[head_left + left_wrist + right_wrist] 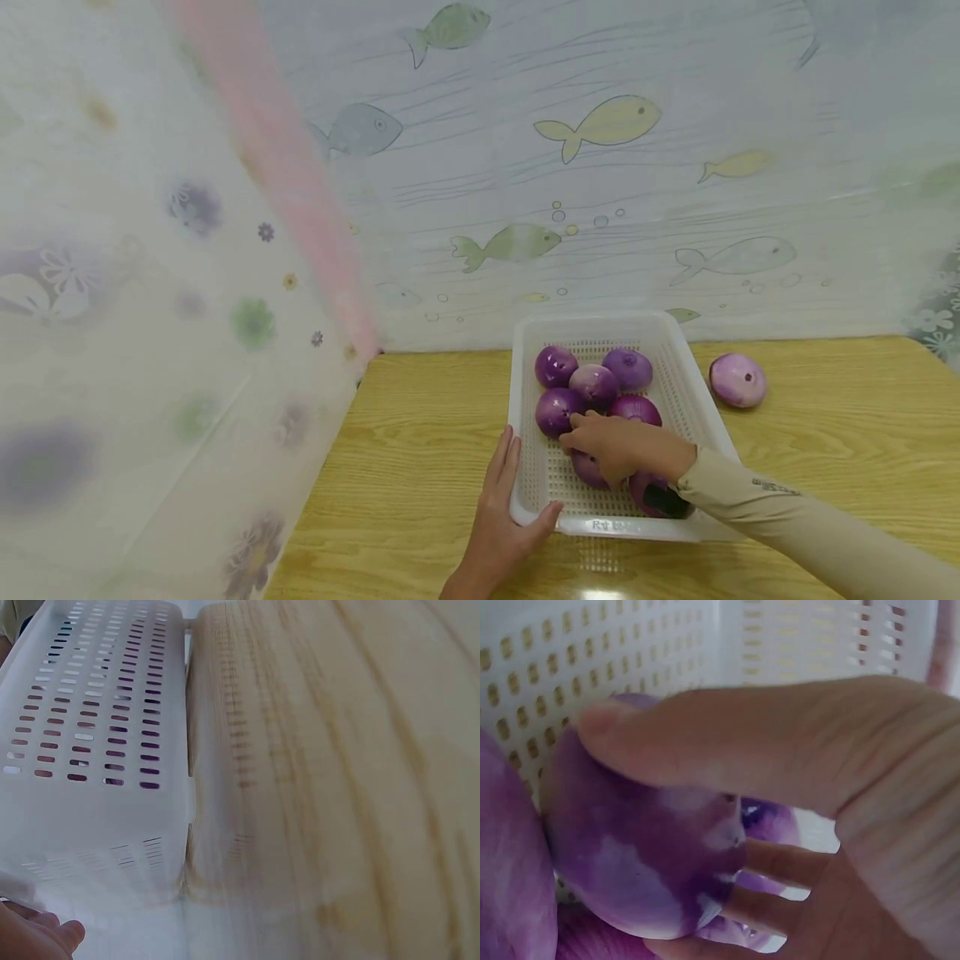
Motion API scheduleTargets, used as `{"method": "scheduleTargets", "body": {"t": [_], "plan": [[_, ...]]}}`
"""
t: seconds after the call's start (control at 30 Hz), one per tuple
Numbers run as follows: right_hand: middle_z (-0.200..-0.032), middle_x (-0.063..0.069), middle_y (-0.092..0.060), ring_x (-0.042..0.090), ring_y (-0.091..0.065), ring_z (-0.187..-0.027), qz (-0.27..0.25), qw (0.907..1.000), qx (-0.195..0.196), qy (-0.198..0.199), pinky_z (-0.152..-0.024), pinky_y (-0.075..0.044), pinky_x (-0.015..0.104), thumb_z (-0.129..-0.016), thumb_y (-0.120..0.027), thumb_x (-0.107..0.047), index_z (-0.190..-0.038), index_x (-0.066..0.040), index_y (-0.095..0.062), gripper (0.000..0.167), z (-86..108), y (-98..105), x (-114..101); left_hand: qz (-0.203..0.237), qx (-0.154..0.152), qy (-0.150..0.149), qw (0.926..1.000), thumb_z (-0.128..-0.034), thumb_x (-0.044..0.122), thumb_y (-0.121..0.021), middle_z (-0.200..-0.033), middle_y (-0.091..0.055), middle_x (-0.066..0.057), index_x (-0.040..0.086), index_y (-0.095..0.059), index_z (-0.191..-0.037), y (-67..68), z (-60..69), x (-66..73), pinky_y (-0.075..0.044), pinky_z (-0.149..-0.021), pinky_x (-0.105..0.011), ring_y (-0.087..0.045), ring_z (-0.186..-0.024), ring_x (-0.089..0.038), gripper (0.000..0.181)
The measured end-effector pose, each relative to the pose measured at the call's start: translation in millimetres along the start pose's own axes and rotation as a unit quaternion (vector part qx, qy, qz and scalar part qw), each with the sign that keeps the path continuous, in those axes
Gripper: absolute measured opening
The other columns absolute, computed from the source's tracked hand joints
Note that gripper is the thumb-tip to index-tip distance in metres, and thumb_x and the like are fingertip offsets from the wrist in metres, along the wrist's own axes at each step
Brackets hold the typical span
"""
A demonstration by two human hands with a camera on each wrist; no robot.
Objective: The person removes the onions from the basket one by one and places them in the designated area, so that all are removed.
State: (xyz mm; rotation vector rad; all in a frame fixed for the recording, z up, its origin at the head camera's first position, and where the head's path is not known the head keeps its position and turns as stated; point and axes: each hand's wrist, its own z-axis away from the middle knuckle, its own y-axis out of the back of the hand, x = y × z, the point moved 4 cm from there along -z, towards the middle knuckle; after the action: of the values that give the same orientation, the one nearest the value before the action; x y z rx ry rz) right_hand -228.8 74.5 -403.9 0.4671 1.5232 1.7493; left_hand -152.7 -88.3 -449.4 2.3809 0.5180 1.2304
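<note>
A white plastic basket [525, 333] with slotted sides holds several purple onions [557, 367]. My left hand [498, 521] grips its near left corner, fingers along the outside and thumb over the front rim. In the left wrist view, fingertips [67, 934] of that hand show beside the basket wall [97, 810]. Inside the basket, my right hand [611, 446] holds an onion [588, 468]. The right wrist view shows the thumb across this glossy onion [645, 862] and the fingers on its other side. Another onion [510, 847] lies close beside it.
One pale purple onion [738, 381] lies on the wooden table [420, 433] to the right of the basket. Behind the table hangs a fish-patterned sheet [600, 192], and a flower-patterned sheet [150, 333] is on the left.
</note>
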Motion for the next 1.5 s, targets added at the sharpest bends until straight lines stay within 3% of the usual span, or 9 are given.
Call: {"method": "scheduleTargets", "body": {"t": [0.17, 0.4, 0.5, 0.7, 0.8, 1.03, 1.17, 1.37, 1.5], "plan": [[-0.117, 0.006, -0.058, 0.026, -0.054, -0.103, 0.073, 0.9973, -0.002, 0.003, -0.087, -0.052, 0.046, -0.054, -0.089, -0.007, -0.111, -0.019, -0.063, 0.065, -2.6, -5.3, -0.7, -0.001, 0.0, 0.0, 1.0, -0.0812, 0.038, -0.072, -0.154, -0.023, -0.013, -0.001, -0.032, -0.145, 0.6, -0.8, 0.5, -0.042, -0.102, -0.04, -0.036, -0.133, -0.028, 0.085], [-0.116, 0.006, -0.059, 0.026, -0.055, -0.107, 0.147, 0.9889, 0.006, 0.022, -0.088, -0.051, 0.045, -0.054, -0.088, -0.015, -0.116, -0.02, -0.061, 0.067, -4.2, -5.1, -1.0, -0.007, 0.002, -0.008, 0.9999, -0.0822, 0.04, -0.07, -0.154, -0.024, -0.013, -0.001, -0.032, -0.145, 0.4, -2.6, -0.4, -0.044, -0.1, -0.042, -0.037, -0.132, -0.028, 0.084], [-0.114, 0.004, -0.058, 0.025, -0.055, -0.103, 0.116, 0.9927, 0.02, 0.026, -0.086, -0.052, 0.044, -0.054, -0.088, -0.013, -0.115, -0.021, -0.061, 0.067, -3.8, -3.1, 3.8, -0.01, 0.004, -0.014, 0.9998, -0.0826, 0.04, -0.07, -0.153, -0.024, -0.013, -0.001, -0.033, -0.145, 0.6, -3.0, 0.0, -0.045, -0.099, -0.041, -0.038, -0.131, -0.029, 0.084], [-0.102, -0.003, -0.053, 0.018, -0.051, -0.089, 0.026, 0.9943, 0.088, 0.054, -0.075, -0.055, 0.037, -0.052, -0.086, -0.013, -0.113, -0.019, -0.06, 0.067, 4.1, 11.7, 18.3, -0.008, 0.005, -0.019, 0.9998, -0.0822, 0.038, -0.071, -0.153, -0.024, -0.014, -0.002, -0.032, -0.145, 0.7, -3.4, 0.3, -0.043, -0.101, -0.04, -0.038, -0.132, -0.029, 0.084], [-0.099, -0.004, -0.05, 0.015, -0.05, -0.086, -0.013, 0.9914, 0.113, 0.064, -0.069, -0.053, 0.033, -0.052, -0.086, -0.016, -0.115, -0.017, -0.06, 0.068, 11.0, 19.5, 24.4, -0.008, 0.001, -0.018, 0.9998, -0.0816, 0.038, -0.071, -0.153, -0.024, -0.014, -0.002, -0.032, -0.145, -0.3, -3.6, -0.3, -0.041, -0.102, -0.041, -0.036, -0.133, -0.029, 0.085], [-0.122, 0.009, -0.051, 0.025, -0.053, -0.103, -0.069, 0.9796, 0.166, 0.089, -0.081, -0.053, 0.04, -0.057, -0.084, -0.019, -0.118, -0.013, -0.057, 0.067, 29.7, 33.5, 32.4, -0.009, -0.001, -0.023, 0.9997, -0.0817, 0.039, -0.071, -0.153, -0.024, -0.014, -0.002, -0.032, -0.145, -2.2, -3.3, -1.0, -0.041, -0.102, -0.041, -0.035, -0.133, -0.03, 0.085], [-0.127, 0.016, -0.05, 0.031, -0.056, -0.105, -0.095, 0.9758, 0.181, 0.076, -0.08, -0.054, 0.044, -0.058, -0.084, -0.019, -0.119, -0.015, -0.056, 0.067, 38.9, 39.1, 37.2, -0.009, 0.005, -0.027, 0.9996, -0.0818, 0.039, -0.071, -0.153, -0.024, -0.016, -0.003, -0.032, -0.145, -1.3, -2.4, -0.8, -0.042, -0.101, -0.041, -0.037, -0.132, -0.031, 0.085], [-0.121, 0.005, -0.051, 0.021, -0.056, -0.099, -0.127, 0.9697, 0.201, 0.057, -0.08, -0.053, 0.039, -0.061, -0.085, -0.025, -0.123, -0.027, -0.053, 0.069, 50.5, 46.3, 46.4, -0.004, 0.009, -0.02, 0.9998, -0.0805, 0.036, -0.073, -0.152, -0.025, -0.017, -0.003, -0.033, -0.144, -0.6, -0.4, -1.6, -0.039, -0.103, -0.04, -0.037, -0.132, -0.03, 0.085], [-0.12, 0.002, -0.051, 0.018, -0.056, -0.099, -0.136, 0.9594, 0.239, 0.062, -0.08, -0.053, 0.036, -0.061, -0.087, -0.023, -0.122, -0.022, -0.054, 0.069, 59.5, 52.5, 54.5, -0.006, 0.012, -0.021, 0.9997, -0.0799, 0.035, -0.074, -0.152, -0.025, -0.017, -0.003, -0.033, -0.144, -1.2, 0.0, -2.0, -0.038, -0.104, -0.039, -0.036, -0.133, -0.031, 0.085]]}}
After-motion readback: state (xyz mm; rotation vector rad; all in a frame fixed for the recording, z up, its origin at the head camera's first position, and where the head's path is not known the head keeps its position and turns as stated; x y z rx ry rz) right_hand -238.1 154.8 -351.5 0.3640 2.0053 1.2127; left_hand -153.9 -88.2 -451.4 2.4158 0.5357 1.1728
